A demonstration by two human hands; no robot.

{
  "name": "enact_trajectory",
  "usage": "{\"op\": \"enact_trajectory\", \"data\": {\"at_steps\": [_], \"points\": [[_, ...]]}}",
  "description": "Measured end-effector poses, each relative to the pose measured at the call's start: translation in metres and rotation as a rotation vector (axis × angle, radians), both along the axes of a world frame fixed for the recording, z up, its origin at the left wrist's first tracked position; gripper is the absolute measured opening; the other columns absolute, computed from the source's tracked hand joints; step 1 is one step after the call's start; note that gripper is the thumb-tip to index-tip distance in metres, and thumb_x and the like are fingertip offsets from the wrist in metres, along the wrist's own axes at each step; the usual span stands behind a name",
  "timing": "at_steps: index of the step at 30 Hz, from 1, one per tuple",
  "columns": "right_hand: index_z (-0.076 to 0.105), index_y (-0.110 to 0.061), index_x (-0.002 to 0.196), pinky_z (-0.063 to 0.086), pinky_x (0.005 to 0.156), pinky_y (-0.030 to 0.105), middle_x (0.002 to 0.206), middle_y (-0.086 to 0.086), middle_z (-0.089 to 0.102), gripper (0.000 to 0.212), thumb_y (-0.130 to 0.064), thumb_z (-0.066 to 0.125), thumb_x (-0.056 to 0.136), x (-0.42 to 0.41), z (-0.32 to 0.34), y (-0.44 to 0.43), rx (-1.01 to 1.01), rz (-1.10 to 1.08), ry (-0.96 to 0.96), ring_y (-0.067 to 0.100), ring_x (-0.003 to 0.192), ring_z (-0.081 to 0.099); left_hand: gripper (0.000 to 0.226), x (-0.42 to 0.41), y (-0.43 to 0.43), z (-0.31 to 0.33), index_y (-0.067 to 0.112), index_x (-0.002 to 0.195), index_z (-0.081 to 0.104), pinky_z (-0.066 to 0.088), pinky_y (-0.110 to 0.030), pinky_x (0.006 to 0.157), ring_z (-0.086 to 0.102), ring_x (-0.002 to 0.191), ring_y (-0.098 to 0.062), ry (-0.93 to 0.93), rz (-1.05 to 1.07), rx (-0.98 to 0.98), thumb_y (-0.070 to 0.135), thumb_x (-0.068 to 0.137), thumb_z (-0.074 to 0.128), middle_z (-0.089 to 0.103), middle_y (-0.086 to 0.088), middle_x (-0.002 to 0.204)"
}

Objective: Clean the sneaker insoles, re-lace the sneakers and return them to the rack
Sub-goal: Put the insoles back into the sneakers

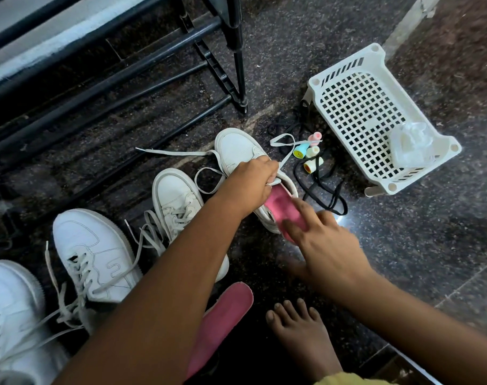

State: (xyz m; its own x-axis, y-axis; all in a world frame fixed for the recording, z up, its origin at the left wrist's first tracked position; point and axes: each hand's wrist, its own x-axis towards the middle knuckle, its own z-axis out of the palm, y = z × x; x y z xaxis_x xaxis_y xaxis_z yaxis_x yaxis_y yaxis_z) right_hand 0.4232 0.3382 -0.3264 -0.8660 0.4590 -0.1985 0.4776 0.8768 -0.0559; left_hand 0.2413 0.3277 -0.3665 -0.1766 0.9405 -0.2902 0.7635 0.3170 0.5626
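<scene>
Left hand (253, 180) grips the collar of the far sneaker (236, 147), fingers curled over the edge, holding it open. Right hand (328, 245) lies on the pink insole (278, 204), thumb and forefinger on it. The hand is blurred, so I cannot tell whether it pinches or only presses. The insole sits half in the sneaker: toe end inside, just below the left hand; heel end under the right hand.

Risks (judgement):
- The insole may fold or catch on the collar if moved at a slant.
- The loose lace (181, 154) by the left hand may get trapped beneath it.
- The sneaker may tip if the left hand slackens.

Count:
- Sneakers: 4, the other three left of the left hand.
- Pink insoles: 2, the second insole (225, 312) on the floor (403, 245) beside the right forearm.
- Small coloured bottles (300, 152): 4, just beyond the right hand.
- Black laces (323, 195): a tangle, number unclear.
- Basket (345, 66): 1.
- Rack (236, 51): 1, beyond the left hand.
</scene>
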Motion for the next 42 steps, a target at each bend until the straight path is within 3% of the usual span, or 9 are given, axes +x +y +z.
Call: {"op": "enact_trajectory", "data": {"at_steps": [3,7,11,19,25,33,36,38,42], "points": [[0.074,-0.026,0.068,0.041,0.031,0.023,0.068,-0.001,0.071,0.023,-0.033,0.055,0.057,0.041,-0.026,-0.054,-0.172,0.009,-0.013,0.019,0.053,0.068,0.011,0.0,-0.001,-0.001,0.012,0.083,0.051,0.041,-0.035,0.068,0.049,0.073,-0.022,-0.004,0.008,0.007,0.003,0.083,0.057,0.054,-0.006,0.091],[0.045,-0.03,0.116,0.056,0.062,0.048,0.104,-0.003,0.072,0.045,-0.036,0.029,0.075,0.089,-0.101,-0.117,-0.517,0.142,-0.435,0.03,0.097,0.068,0.013,0.0,-0.002,-0.001,0.013,0.082,0.049,0.041,-0.034,0.068,0.048,0.074,-0.021,-0.005,0.011,0.009,0.003,0.084,0.057,0.054,-0.005,0.091],[0.061,-0.011,0.124,0.037,0.102,0.037,0.128,0.009,0.062,0.046,-0.016,0.044,0.082,0.007,-0.073,0.007,-0.075,0.113,0.048,0.032,0.113,0.06,0.013,0.001,-0.002,-0.002,0.014,0.083,0.049,0.042,-0.036,0.069,0.049,0.074,-0.022,-0.001,0.008,0.011,0.004,0.083,0.058,0.053,-0.005,0.092],[0.062,-0.014,0.117,0.026,0.106,0.063,0.117,0.008,0.067,0.044,-0.017,0.03,0.086,-0.015,-0.075,0.027,-0.075,0.271,-0.038,0.032,0.113,0.06,0.013,0.001,-0.002,0.0,0.015,0.084,0.049,0.039,-0.034,0.069,0.048,0.075,-0.022,0.019,0.012,0.009,0.005,0.084,0.057,0.053,-0.004,0.094],[0.048,-0.027,0.105,0.056,0.054,0.044,0.097,-0.006,0.073,0.037,-0.035,0.035,0.072,0.104,-0.132,-0.133,-0.55,-0.013,-0.527,0.025,0.085,0.072,0.009,0.002,-0.002,-0.001,0.012,0.085,0.051,0.041,-0.037,0.07,0.051,0.077,-0.026,0.03,0.007,0.013,0.006,0.085,0.057,0.054,-0.005,0.094],[0.049,-0.026,0.104,0.055,0.057,0.046,0.099,-0.005,0.071,0.039,-0.036,0.033,0.07,0.092,-0.133,-0.117,-0.596,-0.071,-0.555,0.028,0.09,0.07,0.011,0.002,-0.014,-0.006,0.01,0.099,0.06,0.046,-0.043,0.088,0.055,0.107,-0.028,-0.008,-0.028,0.001,0.011,0.091,0.053,0.05,-0.005,0.128],[0.028,-0.023,0.137,0.034,0.096,0.062,0.147,-0.001,0.037,0.055,-0.042,0.015,0.087,0.083,-0.121,-0.123,-0.608,0.0,-0.72,0.04,0.136,0.032,0.027,-0.005,-0.048,0.005,0.013,0.119,0.057,0.041,-0.04,0.102,0.041,0.131,-0.025,-0.07,-0.043,0.018,0.012,0.092,0.053,0.023,-0.004,0.155],[0.011,-0.027,0.147,0.014,0.112,0.055,0.158,-0.002,0.008,0.053,-0.047,0.019,0.098,0.075,-0.113,-0.111,-0.537,0.067,-0.632,0.034,0.145,0.002,0.032,-0.013,-0.09,0.021,0.01,0.124,0.054,0.039,-0.032,0.101,0.042,0.131,-0.025,-0.032,-0.05,0.108,0.011,0.092,0.053,0.025,-0.009,0.153],[0.061,-0.021,0.094,0.036,0.094,0.048,0.095,0.0,0.064,0.044,-0.045,0.025,0.095,-0.015,-0.063,-0.036,-0.165,0.134,0.062,0.025,0.097,0.055,0.023,-0.016,-0.204,0.053,0.015,0.109,0.058,0.035,-0.01,0.076,0.053,0.085,-0.008,0.061,0.101,0.19,0.02,0.09,0.046,0.058,-0.001,0.104]]}}
